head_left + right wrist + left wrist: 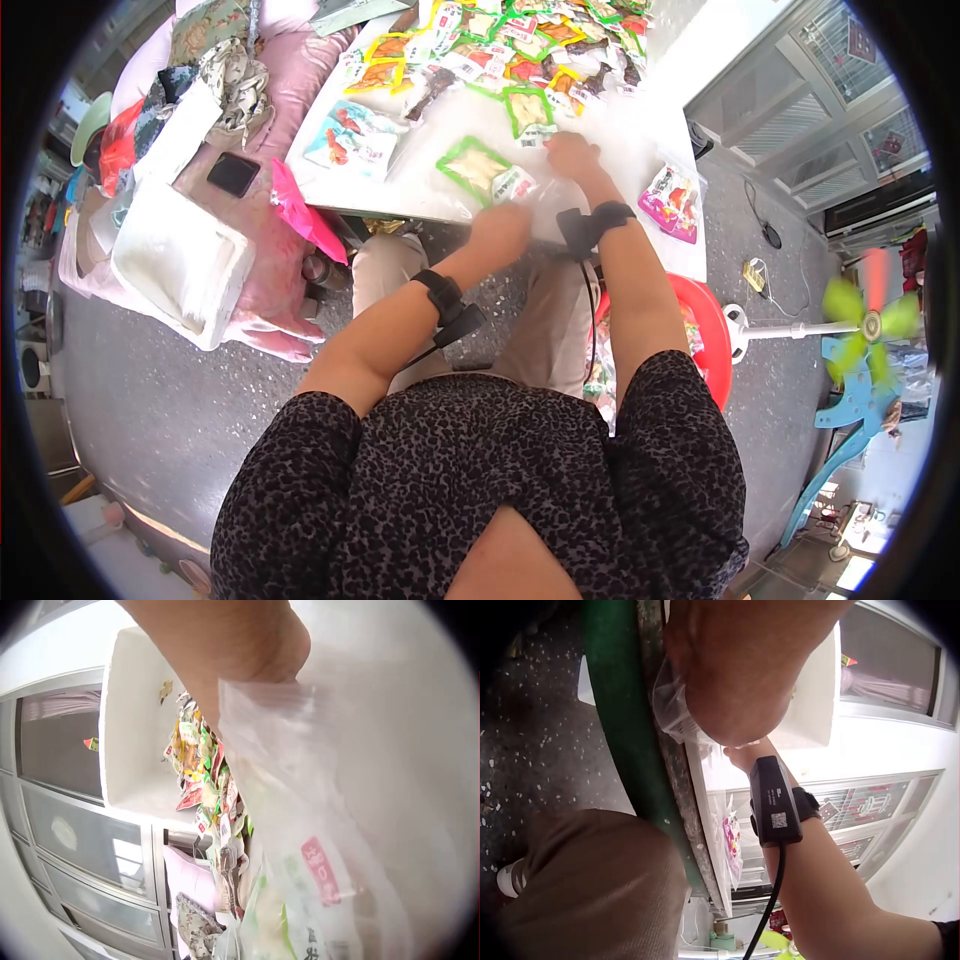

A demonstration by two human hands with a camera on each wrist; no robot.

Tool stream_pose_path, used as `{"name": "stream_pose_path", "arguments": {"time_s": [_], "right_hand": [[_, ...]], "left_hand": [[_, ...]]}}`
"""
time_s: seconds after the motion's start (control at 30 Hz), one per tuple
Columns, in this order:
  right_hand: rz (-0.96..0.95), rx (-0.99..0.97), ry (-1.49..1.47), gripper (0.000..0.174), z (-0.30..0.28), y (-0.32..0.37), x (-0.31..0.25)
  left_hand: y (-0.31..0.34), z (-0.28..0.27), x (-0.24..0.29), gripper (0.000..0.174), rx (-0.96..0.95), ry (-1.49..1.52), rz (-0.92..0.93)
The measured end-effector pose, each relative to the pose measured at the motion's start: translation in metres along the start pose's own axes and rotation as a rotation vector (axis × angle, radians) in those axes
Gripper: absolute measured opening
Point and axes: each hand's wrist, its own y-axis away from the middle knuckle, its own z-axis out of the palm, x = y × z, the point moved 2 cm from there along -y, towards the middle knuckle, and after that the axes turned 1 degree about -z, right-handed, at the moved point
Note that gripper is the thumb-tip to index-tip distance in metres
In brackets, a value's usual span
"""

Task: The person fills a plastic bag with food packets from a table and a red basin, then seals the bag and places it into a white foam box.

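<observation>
A clear plastic bag [337, 772] stretches between both hands at the table's near edge. My right hand [573, 155] grips its top edge. At the bag's near side, my left hand [503, 230] is curled on the plastic, slightly blurred in the head view; its fingers are mostly hidden in the left wrist view. A green-edged snack packet [473, 170] with pale food lies just beyond the left hand. Through the bag's film, the right wrist view shows a pink label [321, 870]. Another green-edged packet [527, 112] lies beyond, left of the right hand.
Many small snack packets [500, 40] are heaped at the table's far side. A blue-and-white bag [355, 140] lies left, a pink-purple bag [672, 203] right. Below the table's right side stands a red basin [712, 340]. A white foam tray [180, 265] and phone [233, 174] sit left.
</observation>
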Motion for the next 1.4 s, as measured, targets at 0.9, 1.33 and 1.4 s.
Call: {"name": "stream_pose_path", "arguments": {"time_s": [0.9, 1.33, 1.4], "right_hand": [[-0.079, 0.069, -1.561, 0.012, -0.026, 0.038, 0.045], [0.017, -0.263, -1.752, 0.013, -0.008, 0.178, 0.067], [0.034, -0.313, -1.767, 0.012, -0.001, 0.178, 0.062]], "left_hand": [[0.011, -0.005, 0.007, 0.006, 0.102, 0.021, 0.023], [0.008, -0.012, 0.007, 0.016, 0.14, 0.287, -0.153], [0.007, -0.016, 0.01, 0.016, 0.141, 0.273, -0.161]]}}
